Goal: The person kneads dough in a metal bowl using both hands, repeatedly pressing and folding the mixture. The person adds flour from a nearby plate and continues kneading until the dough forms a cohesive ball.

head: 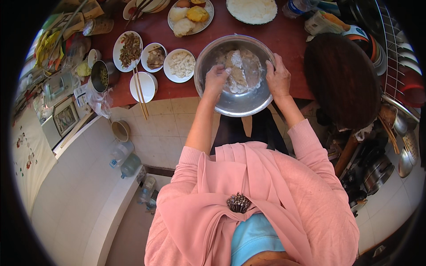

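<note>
A wide steel basin (233,105) stands at the front edge of the red table, overhanging it a little. In it lies a brownish lump of dough (240,71), dusted with white flour. My left hand (217,79) is over the basin's left side, its fingers bent at the dough's left edge; whether they pinch some dough cannot be told. My right hand (279,75) grips the basin's right rim, thumb on the inner side. Left of the basin are a white bowl of pale crumbly food (181,65) and a bowl of brown food (155,57).
Chopsticks (140,93) lie across an empty white bowl (148,87) and jut past the red table's (219,30) edge. Behind are a plate of buns (183,27) and a plate of white food (252,10). A large dark round board (341,81) stands right, near a wire rack (392,56).
</note>
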### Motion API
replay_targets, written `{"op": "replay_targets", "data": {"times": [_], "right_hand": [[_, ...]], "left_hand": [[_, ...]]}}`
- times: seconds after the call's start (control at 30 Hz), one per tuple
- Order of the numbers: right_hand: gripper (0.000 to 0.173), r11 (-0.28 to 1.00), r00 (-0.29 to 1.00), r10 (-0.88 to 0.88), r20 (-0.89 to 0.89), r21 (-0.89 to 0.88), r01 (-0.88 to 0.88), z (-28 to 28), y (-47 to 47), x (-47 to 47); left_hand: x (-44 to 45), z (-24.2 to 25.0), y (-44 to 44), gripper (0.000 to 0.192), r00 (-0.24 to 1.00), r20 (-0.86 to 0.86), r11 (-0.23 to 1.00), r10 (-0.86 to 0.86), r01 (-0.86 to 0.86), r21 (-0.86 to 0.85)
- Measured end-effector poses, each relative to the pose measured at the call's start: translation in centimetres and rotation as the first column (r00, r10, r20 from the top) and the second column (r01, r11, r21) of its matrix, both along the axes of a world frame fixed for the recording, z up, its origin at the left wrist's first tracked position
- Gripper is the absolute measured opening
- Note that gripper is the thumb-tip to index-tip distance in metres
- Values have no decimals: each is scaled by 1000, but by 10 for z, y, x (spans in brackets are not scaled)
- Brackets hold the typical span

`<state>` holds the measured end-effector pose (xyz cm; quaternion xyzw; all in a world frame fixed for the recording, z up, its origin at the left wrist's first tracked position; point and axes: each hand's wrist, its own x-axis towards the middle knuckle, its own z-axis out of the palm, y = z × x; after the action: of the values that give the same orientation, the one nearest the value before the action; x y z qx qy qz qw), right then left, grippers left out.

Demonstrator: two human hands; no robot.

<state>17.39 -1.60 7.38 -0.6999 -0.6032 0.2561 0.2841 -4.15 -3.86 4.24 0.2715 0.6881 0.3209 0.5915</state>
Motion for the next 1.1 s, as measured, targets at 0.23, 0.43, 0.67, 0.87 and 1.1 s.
{"op": "replay_targets", "data": {"times": [0.23,0.43,0.67,0.87,1.1], "right_hand": [[33,1000,1000,-16,21,-20,17,1,1,0],[33,999,1000,-3,-2,-41,3,6,1,-1],[32,1000,1000,-6,-13,5,6,5,2,0],[30,1000,999,-8,-34,20,9,2,0,1],[33,1000,999,-6,-32,-3,6,2,0,0]], "left_hand": [[30,53,33,16,821,-571,849,-4,304,432],[54,48,156,19,670,-742,520,27,624,583],[80,-14,242,29,406,-775,520,-484,846,118],[78,-15,250,24,613,-712,606,-343,724,331],[41,67,173,20,970,-78,834,-229,237,499]]}}
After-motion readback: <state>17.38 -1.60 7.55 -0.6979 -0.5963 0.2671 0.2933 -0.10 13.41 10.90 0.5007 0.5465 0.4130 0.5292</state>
